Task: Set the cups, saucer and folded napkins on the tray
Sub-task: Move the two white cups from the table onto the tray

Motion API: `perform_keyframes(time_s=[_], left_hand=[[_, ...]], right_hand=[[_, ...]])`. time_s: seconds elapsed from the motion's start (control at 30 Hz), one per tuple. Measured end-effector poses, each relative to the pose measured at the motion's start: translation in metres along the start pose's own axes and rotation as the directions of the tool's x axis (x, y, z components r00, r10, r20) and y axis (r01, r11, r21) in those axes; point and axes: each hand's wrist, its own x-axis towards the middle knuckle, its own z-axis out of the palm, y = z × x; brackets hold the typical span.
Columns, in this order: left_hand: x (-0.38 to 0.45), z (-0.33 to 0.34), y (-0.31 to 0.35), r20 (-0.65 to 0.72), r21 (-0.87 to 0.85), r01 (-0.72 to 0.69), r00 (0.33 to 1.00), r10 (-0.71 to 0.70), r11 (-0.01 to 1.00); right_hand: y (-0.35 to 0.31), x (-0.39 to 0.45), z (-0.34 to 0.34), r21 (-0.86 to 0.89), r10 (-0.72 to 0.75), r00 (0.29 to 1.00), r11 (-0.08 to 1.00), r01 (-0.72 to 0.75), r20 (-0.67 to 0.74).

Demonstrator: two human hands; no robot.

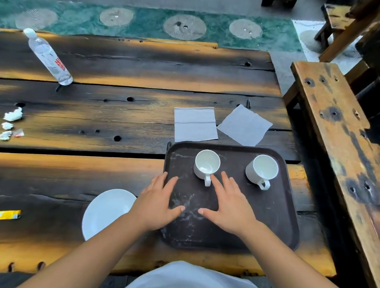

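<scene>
A dark, scorched plank worktop [98,117] fills the scene, with a wooden bench [339,134] at the right. A dark tray [275,214] is set at the near right of the worktop. A white saucer [106,210] lies on the worktop just left of the tray, partly covered by the left forearm. Two napkins are laid flat just beyond the tray's far edge: the left napkin [195,124] squared, the right napkin [244,125] turned cornerwise. A clear bottle [48,58] is seen at the far left. Two white cups stand on the far half of the tray, the left cup [206,164] and the right cup [262,171], handles turned near. The left hand [157,201] and right hand [230,204] are spread flat over the tray, fingers straight, nothing held; the right fingertips lie just beside the left cup's handle. Crumpled paper scraps [13,114] and a yellow packet [4,214] lie at the left.
</scene>
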Motion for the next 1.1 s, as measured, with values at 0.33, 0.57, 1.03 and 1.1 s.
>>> perform_keyframes(time_s=[0.33,0.57,1.03,1.1], left_hand=[[-0.048,0.002,-0.009,-0.025,0.215,-0.018,0.999,0.024,0.976],[-0.073,0.004,-0.026,-0.042,0.199,-0.015,0.999,0.023,0.980],[-0.118,0.010,-0.078,0.004,0.163,0.107,0.994,-0.109,0.981],[-0.127,0.013,-0.091,0.013,0.157,0.141,0.989,-0.144,0.978]], right_hand=[[-0.029,-0.035,0.014,-0.119,-0.004,0.999,0.993,-0.002,-0.049],[-0.046,-0.052,0.026,-0.134,-0.014,0.998,0.991,0.007,-0.055],[-0.097,-0.052,0.054,-0.164,-0.169,0.983,0.970,0.178,0.068],[-0.106,-0.049,0.059,-0.178,-0.194,0.976,0.962,0.208,0.095]])
